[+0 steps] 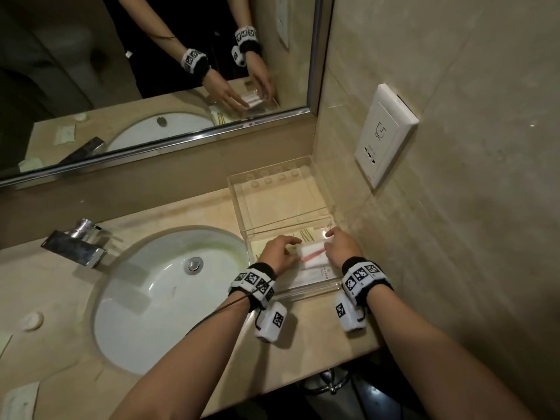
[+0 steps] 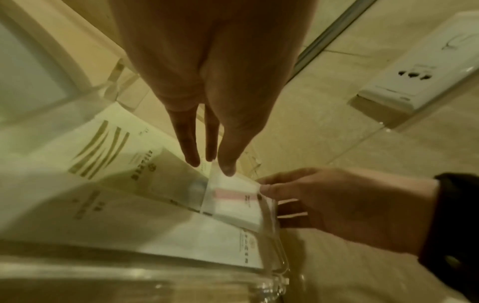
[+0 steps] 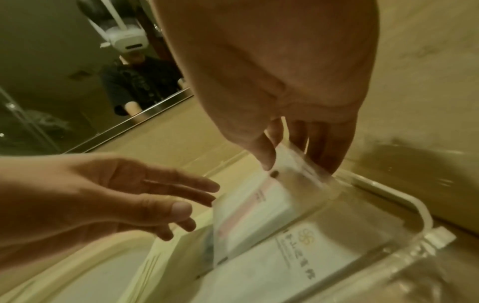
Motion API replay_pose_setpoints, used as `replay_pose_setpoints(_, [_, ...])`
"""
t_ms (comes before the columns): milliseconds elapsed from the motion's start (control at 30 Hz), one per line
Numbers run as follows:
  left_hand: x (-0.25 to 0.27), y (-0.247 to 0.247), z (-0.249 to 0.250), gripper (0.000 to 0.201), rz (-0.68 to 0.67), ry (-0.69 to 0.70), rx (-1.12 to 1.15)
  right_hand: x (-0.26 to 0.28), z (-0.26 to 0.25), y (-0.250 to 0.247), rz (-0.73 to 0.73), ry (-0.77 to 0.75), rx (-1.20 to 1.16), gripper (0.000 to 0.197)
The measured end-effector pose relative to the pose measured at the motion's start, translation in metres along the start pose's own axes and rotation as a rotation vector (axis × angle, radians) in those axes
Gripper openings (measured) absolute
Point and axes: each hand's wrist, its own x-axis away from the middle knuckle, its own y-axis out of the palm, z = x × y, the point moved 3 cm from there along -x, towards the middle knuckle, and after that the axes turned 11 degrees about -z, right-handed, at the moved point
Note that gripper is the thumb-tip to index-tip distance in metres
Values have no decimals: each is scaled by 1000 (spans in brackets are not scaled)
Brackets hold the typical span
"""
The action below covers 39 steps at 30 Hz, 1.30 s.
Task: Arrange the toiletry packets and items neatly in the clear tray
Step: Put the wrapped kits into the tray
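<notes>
counter: beige stone vanity top point(image 1: 188, 213), sink point(image 1: 157, 298) on the left part, wall along its right edge
clear tray: clear tray point(image 1: 274, 180) sits in the counter's back-right corner, right wall near the side wall, near edge toward the person; far half of the tray holds no packets, near half holds all of them
flat packets: white flat packets point(image 1: 315, 275) lie on the tray floor at its near edge, one with gold stripes point(image 2: 98, 147) toward the tray's left wall
pink-stripe packet: pink-stripe packet point(image 1: 312, 255) rests on top of the flat ones, about mid-width of the tray's near half; long axis runs left-right, roughly parallel to the tray's near edge, slightly skewed
left hand: left hand point(image 1: 277, 253) at the packet's left end; fingers straight, tips touching its edge point(image 2: 228, 168), nothing grasped
right hand: right hand point(image 1: 341, 248) at the packet's right end, beside the tray's right wall; thumb and fingers pinch that end point(image 3: 267, 162)
key relation: packet lies between the two hands, one at each short end, both about equally near; right one has the grip, left only steadies
likely next: square the packet to the tray's edges and lay it flat, judged from pose
stray items: small packets and a round item lie on the counter's left side point(image 1: 31, 319), well apart from the tray
</notes>
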Motion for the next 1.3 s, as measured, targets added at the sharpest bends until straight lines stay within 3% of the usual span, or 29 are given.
replay_pose_setpoints(133, [-1,7,-2,42,-1,-11,26,3,0,10,87,-6,239,58])
replay_pose_setpoints(267, [-3,13,-1,43,-27,-20,26,11,-4,16,241,-132,442,60])
replay_pose_setpoints(533, [-5,23,3,31,1,-9,-17,25,8,31,186,-68,296,59])
replay_pose_setpoints(767, [-4,29,-1,29,1,4,-46,25,13,32,161,-184,122,40])
replay_pose_setpoints(1000, [-2,33,-2,29,-9,15,-119,24,20,31,123,-227,119,41])
replay_pose_setpoints(1133, [1,27,-2,28,-7,27,-141,25,17,27,184,-231,64,33])
replay_pose_setpoints(1300, [13,2,-10,21,89,39,11,30,0,23,269,-274,61,22])
